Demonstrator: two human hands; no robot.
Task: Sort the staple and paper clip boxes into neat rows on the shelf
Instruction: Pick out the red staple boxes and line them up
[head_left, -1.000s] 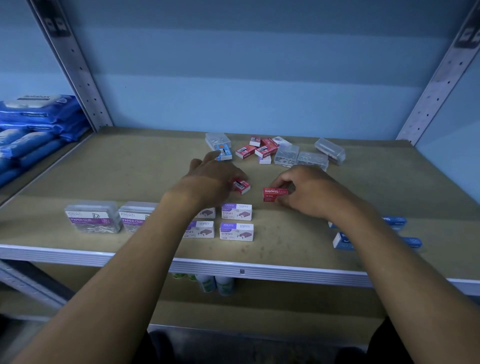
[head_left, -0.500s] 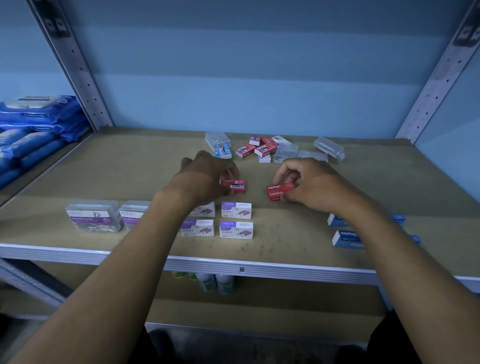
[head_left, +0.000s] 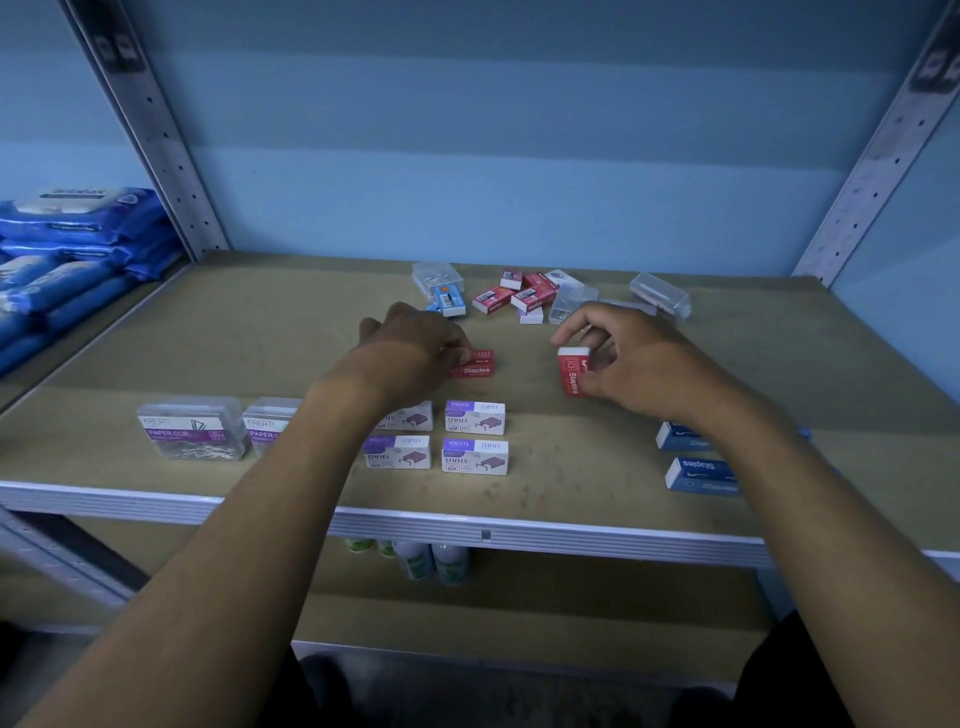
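My left hand (head_left: 415, 345) pinches a red staples box (head_left: 474, 364) lying flat on the shelf (head_left: 234, 332), just behind the purple-and-white staples boxes (head_left: 475, 457), which stand in two short rows. My right hand (head_left: 628, 353) grips another red staples box (head_left: 571, 371), turned on end. Two clear paper clip boxes (head_left: 195, 431) sit in a row at the front left. Blue staples boxes (head_left: 698, 473) lie at the front right, partly under my right forearm. A loose pile of red staples boxes (head_left: 514, 297) and clear boxes (head_left: 660, 293) lies at the back.
Blue wipe packs (head_left: 67, 249) are stacked on the neighbouring shelf at the left. Metal uprights (head_left: 150, 130) frame the bay. Small bottles (head_left: 431, 558) stand on the lower shelf. A white metal lip (head_left: 519, 530) runs along the shelf's front edge.
My right hand has turned its red box from lying flat to standing on end and moved it right. My left hand's red box has rotated so its label faces up.
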